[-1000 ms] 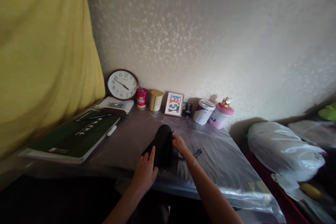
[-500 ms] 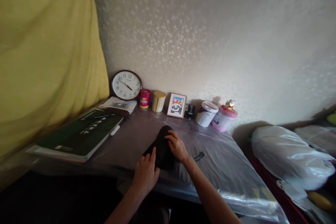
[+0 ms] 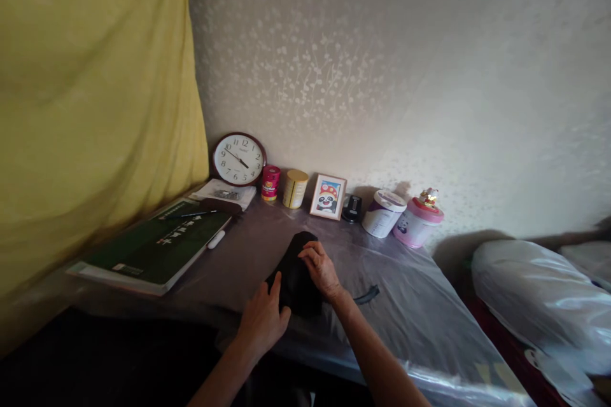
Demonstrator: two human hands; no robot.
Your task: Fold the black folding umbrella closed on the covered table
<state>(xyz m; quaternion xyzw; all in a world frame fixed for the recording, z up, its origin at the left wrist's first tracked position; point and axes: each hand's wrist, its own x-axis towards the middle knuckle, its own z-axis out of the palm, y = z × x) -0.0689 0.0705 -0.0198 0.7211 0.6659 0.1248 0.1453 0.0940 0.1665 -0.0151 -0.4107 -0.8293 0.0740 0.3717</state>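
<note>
A black piece of cloth (image 3: 298,286), its exact kind unclear, lies on the table in front of me. Against its left edge rests my left hand (image 3: 262,318), index finger stretched out and thumb apart, pressing on the cloth rather than gripping it. My right hand (image 3: 322,269) is over the upper right part of the cloth, thumb and fingertips pinched together on it. The pinched spot itself is mostly covered by the fingers. To the right of my right wrist lies a small dark strip (image 3: 367,296).
A table (image 3: 405,324) under clear plastic carries a green book (image 3: 143,248), a white marker (image 3: 216,240) and a wall clock (image 3: 239,159). Along the wall stand a picture frame (image 3: 328,197), several cans and tubs, and a black object (image 3: 352,208). White bags (image 3: 534,299) lie at right.
My right hand's fingers have drawn together into a pinch. The cloth looks flatter at its top and left side. My left hand stays nearly in place; the view has shifted slightly.
</note>
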